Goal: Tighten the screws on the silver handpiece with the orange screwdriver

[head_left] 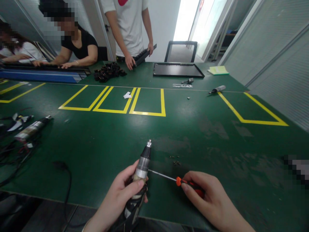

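My left hand (123, 190) is wrapped round an electric screwdriver (143, 166) with a silver and black body, its tip pointing up and away from me. My right hand (207, 193) grips the red and black handle of a screwdriver (178, 181). The thin shaft of that screwdriver points left, and its tip meets the side of the electric screwdriver's silver body. Several small screws (177, 163) lie on the green table (108, 138) just beyond my right hand.
Another electric screwdriver (31, 129) and cables lie at the left. Yellow tape (147, 113) marks the table. Across it are a black framed panel (178, 70), a pile of black parts (109, 71) and a tool (217, 89). People work at the far side, one holding a black bar (146, 55).
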The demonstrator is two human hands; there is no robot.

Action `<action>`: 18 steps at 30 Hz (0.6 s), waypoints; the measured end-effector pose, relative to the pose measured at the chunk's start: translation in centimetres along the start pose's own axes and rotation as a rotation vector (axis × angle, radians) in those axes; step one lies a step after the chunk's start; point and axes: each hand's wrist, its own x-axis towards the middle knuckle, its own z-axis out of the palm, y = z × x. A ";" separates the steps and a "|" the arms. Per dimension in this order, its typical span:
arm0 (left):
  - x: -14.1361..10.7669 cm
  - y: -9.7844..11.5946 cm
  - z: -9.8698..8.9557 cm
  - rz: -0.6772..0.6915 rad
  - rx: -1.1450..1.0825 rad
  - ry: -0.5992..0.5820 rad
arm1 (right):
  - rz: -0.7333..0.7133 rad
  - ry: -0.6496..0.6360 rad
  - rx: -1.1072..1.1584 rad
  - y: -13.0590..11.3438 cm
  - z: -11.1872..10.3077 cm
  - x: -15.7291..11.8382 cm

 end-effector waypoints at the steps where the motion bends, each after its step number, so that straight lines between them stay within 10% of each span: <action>1: 0.0 0.0 0.0 -0.002 -0.002 0.002 | -0.007 -0.007 -0.012 0.0 0.0 0.1; 18: -0.1 -0.2 -0.1 0.004 -0.011 0.003 | 0.004 0.157 0.036 0.8 0.5 -0.5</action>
